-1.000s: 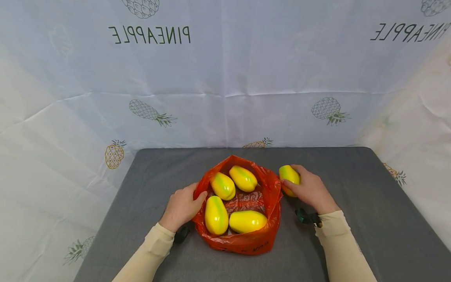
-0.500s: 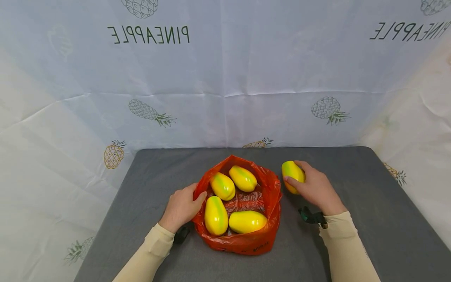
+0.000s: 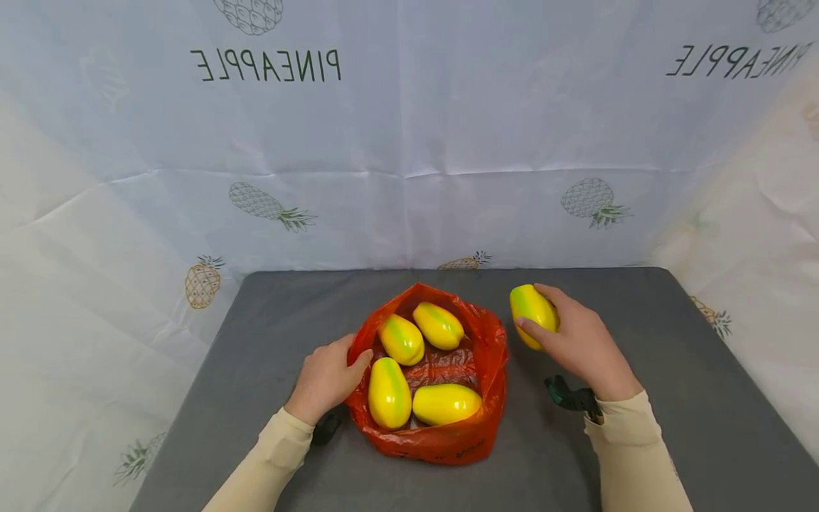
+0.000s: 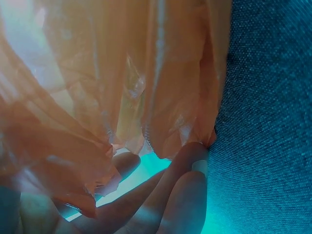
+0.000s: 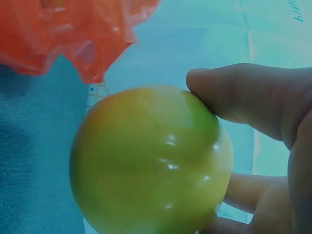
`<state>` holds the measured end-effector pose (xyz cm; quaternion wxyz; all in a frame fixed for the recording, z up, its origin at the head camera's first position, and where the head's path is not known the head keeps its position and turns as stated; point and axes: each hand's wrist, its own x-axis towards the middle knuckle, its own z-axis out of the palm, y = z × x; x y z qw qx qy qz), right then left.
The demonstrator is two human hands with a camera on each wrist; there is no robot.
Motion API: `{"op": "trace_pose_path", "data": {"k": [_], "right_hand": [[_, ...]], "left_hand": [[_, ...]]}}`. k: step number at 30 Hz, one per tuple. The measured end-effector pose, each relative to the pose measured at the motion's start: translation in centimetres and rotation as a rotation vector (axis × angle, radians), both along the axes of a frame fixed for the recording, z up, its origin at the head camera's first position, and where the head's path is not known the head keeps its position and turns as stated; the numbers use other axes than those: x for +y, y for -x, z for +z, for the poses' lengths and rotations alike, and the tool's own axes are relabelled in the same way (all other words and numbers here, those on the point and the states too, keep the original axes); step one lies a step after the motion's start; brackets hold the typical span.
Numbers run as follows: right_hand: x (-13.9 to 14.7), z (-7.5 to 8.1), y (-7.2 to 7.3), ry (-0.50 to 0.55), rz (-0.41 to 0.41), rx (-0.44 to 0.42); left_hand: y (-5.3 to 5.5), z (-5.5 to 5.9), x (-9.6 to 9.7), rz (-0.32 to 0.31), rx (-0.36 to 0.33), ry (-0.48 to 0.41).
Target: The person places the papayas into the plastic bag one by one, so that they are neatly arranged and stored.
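A red plastic bag [image 3: 448, 444] sits on the grey table with its mouth spread wide. Inside lie several glossy yellow papayas with green streaks, among them one at the front left [image 3: 389, 395] and one at the front right [image 3: 446, 404]. My left hand [image 3: 325, 380] pinches the bag's left rim, thumb over the edge; in the left wrist view its fingers [image 4: 185, 195] are against the thin plastic. To the right of the bag, my right hand [image 3: 585, 345] holds another papaya [image 3: 532, 313] between thumb and fingers. The right wrist view shows that papaya [image 5: 151, 161] close up, its underside partly cut off.
The grey table [image 3: 691, 412] extends on both sides of the bag. Behind it hangs a white cloth [image 3: 409, 128] printed with pineapples, which also runs along the left and right sides. A dark strap [image 3: 571, 398] is on the right wrist.
My right hand has moved the papaya slightly right and away from the bag's rim, and it now appears a little higher. The left hand and the bag stay in place.
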<state>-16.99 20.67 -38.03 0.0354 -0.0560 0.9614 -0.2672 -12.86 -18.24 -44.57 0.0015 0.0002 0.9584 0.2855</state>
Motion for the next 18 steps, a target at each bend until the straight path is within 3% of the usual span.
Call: {"op": "trace_pose_path", "data": {"k": [9, 18], "right_hand": [[-0.6, 1.7, -0.2, -0.005, 0.049, 0.065], [-3.0, 3.0, -0.3, 0.042, 0.156, 0.072]], "left_hand": [[-0.1, -0.1, 0.0, -0.010, 0.012, 0.004], [0.0, -0.2, -0.2, -0.009, 0.026, 0.012]]}}
